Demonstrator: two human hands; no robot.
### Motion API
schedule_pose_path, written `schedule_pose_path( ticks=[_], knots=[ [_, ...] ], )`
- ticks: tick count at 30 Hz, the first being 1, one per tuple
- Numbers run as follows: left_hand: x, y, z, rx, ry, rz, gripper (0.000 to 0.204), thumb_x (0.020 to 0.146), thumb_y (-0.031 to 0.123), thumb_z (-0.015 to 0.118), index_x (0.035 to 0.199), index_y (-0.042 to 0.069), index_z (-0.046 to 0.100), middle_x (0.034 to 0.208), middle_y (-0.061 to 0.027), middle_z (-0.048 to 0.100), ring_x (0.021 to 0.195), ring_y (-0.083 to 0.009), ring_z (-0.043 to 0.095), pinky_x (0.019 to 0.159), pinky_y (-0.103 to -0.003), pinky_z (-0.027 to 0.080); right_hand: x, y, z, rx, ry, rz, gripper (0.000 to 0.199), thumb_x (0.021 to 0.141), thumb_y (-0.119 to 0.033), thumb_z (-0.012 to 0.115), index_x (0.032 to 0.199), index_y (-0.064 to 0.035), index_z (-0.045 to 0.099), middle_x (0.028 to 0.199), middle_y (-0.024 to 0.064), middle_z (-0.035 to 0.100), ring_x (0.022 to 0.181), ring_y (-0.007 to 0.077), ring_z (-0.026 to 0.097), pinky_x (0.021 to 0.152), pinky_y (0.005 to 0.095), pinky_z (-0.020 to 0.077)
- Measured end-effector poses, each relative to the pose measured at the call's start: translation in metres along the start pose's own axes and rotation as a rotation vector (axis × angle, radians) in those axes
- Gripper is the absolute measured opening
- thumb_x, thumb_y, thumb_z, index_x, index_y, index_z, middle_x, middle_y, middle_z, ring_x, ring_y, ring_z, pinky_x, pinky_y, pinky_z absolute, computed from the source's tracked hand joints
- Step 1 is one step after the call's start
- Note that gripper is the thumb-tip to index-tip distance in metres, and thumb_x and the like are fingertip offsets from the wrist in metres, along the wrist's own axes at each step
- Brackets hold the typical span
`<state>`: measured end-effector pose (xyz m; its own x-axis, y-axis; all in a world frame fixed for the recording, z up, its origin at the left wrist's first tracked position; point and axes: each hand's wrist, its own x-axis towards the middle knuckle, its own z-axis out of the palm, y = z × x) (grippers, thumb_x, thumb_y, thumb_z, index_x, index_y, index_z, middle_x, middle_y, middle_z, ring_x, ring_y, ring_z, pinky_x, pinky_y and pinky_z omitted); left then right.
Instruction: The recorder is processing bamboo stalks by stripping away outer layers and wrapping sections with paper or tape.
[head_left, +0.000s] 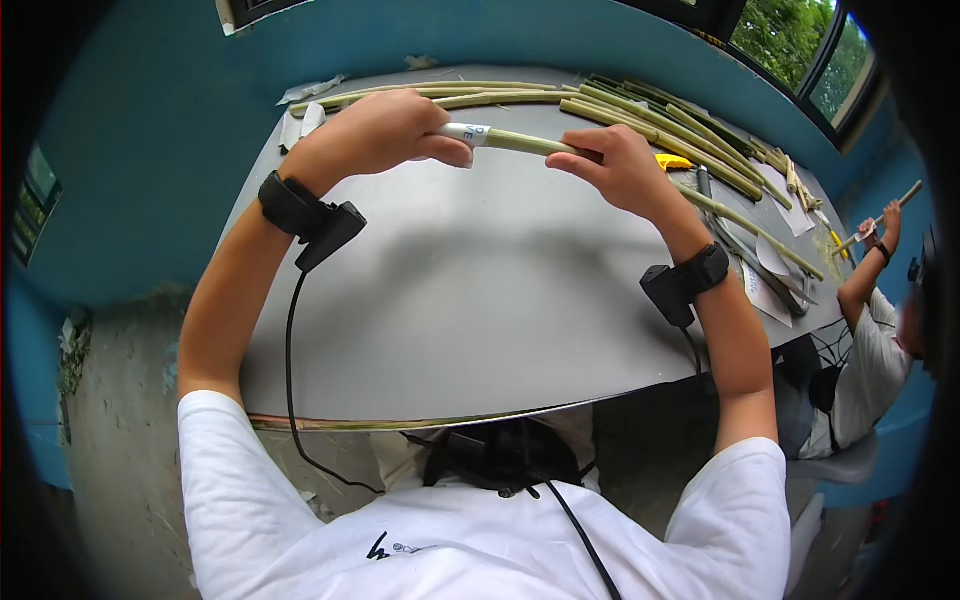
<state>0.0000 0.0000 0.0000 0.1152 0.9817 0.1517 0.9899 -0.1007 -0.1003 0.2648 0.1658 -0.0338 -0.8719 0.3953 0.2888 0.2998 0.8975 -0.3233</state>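
Blue walls surround a grey table. Above it, the left hand has its fingers curled around a pale green stalk at a white paper wrap, hiding the stalk's left end. Right hand grasps it between thumb and fingers; whether the length beyond the forearm is the same piece, I cannot tell. Dark rim cuts off a seated co-worker.

Place: apparent workshop | grey worktable | piled green stalks | yellow tool | seated co-worker | blue walls
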Motion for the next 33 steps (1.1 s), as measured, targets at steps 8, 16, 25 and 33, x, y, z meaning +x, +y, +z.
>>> schedule_pose_path(
  ticks=[8,16,25,33],
  knots=[
    [0.002,-0.011,0.01,-0.284,0.016,0.002,0.058,0.094,0.063,0.067,0.086,0.006,0.077,0.061,-0.0058,0.056,0.057,-0.0197,0.052,0.053,-0.037,0.041,0.0,-0.001,0.008,-0.16,0.196,-0.165,0.04,0.099,-0.049,0.068,0.089,-0.0104,0.07,0.06,0.0038,0.054,0.055,0.0212,0.051,0.056,0.0376,0.0414],
    [0.005,-0.005,0.013,0.09,0.287,0.136,0.039,0.087,0.048,0.074,0.082,0.01,0.071,0.064,-0.0057,0.065,0.057,-0.0218,0.062,0.057,-0.036,0.048,-0.001,0.015,-0.004,0.518,-0.339,0.127,0.05,0.112,-0.044,0.048,0.089,-0.0051,0.07,0.062,-0.0064,0.039,0.053,0.0058,0.032,0.05,0.0266,0.0278],
    [0.001,-0.014,0.006,-0.414,-0.119,-0.087,0.047,0.096,0.054,0.068,0.094,0.009,0.08,0.067,-0.0079,0.062,0.058,-0.02,0.054,0.055,-0.035,0.042,0.001,0.004,0.007,-0.313,0.302,-0.278,0.048,0.1,-0.056,0.061,0.087,-0.0113,0.072,0.056,0.0067,0.052,0.057,0.0284,0.052,0.056,0.0402,0.0387],
    [0.004,0.008,0.004,0.095,0.229,0.068,0.051,0.086,0.058,0.071,0.075,0.009,0.068,0.063,-0.0079,0.061,0.059,-0.0234,0.058,0.056,-0.037,0.044,-0.001,0.01,-0.004,0.355,-0.165,0.084,0.047,0.107,-0.046,0.056,0.089,-0.0062,0.073,0.064,0.001,0.051,0.061,0.0126,0.047,0.055,0.0332,0.0353]
  ],
)
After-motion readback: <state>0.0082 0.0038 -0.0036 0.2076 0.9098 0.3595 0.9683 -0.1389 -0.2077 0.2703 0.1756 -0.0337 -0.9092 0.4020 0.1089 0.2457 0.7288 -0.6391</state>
